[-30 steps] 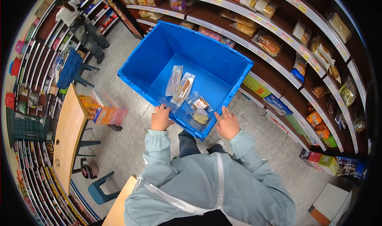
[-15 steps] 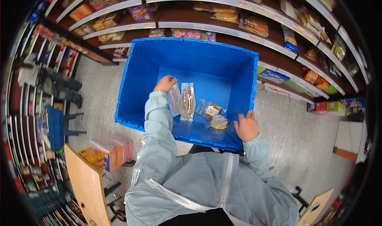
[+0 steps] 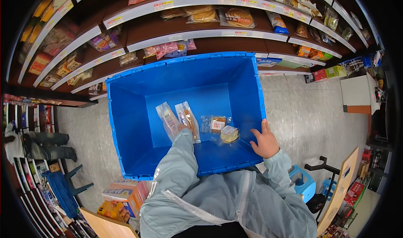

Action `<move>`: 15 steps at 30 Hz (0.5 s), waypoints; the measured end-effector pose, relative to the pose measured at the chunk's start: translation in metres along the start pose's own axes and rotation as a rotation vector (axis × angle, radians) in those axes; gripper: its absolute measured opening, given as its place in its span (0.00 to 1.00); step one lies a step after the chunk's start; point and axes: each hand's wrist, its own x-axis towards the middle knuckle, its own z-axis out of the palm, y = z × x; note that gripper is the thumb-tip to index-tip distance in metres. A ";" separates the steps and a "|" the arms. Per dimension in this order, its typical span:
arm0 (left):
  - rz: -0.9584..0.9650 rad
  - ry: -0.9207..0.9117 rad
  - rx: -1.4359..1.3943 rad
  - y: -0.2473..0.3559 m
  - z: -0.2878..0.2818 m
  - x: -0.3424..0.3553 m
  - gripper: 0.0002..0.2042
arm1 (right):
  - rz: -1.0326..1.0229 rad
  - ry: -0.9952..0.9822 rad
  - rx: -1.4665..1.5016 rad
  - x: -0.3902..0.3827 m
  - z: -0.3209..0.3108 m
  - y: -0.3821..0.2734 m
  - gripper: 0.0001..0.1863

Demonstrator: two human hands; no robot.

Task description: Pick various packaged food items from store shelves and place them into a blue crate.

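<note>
A large blue plastic crate point(image 3: 180, 75) stands open before me. My left hand point(image 3: 185, 127) reaches down into it, at the lower end of a clear packet with a long brown bread stick point(image 3: 189, 119); the sleeve hides most of its fingers. Left of that packet, a pale packet in clear wrap point(image 3: 168, 117) lies at a slant. Farther right are a wrapped brown pastry point(image 3: 218, 124) and a round pale yellow packaged item point(image 3: 229, 135), touching each other. At the crate's right rim, my right hand point(image 3: 267, 144) rests with thumb and fingers apart.
Shelves point(image 3: 168, 36) of packaged bread curve behind the crate. At left stand a person point(image 3: 46, 145), a blue stool point(image 3: 63, 187) and cardboard cartons point(image 3: 130, 194). Wooden boards flank me; a light blue container point(image 3: 303, 183) is beside the right one point(image 3: 342, 192).
My left hand has moved from the upper end of the pale packet down and right to the bread stick packet. The pale packet now lies more slanted. The view has shifted.
</note>
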 end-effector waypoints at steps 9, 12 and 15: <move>-0.379 -0.131 -0.071 -0.037 0.021 0.014 0.19 | 0.054 -0.092 -0.054 0.006 -0.001 -0.014 0.23; -0.489 -0.016 -0.170 -0.021 0.023 -0.001 0.22 | 0.069 -0.109 -0.048 0.008 -0.003 -0.010 0.23; -0.584 -0.045 -0.217 -0.012 0.022 -0.015 0.24 | 0.046 -0.104 -0.033 0.012 -0.006 -0.008 0.23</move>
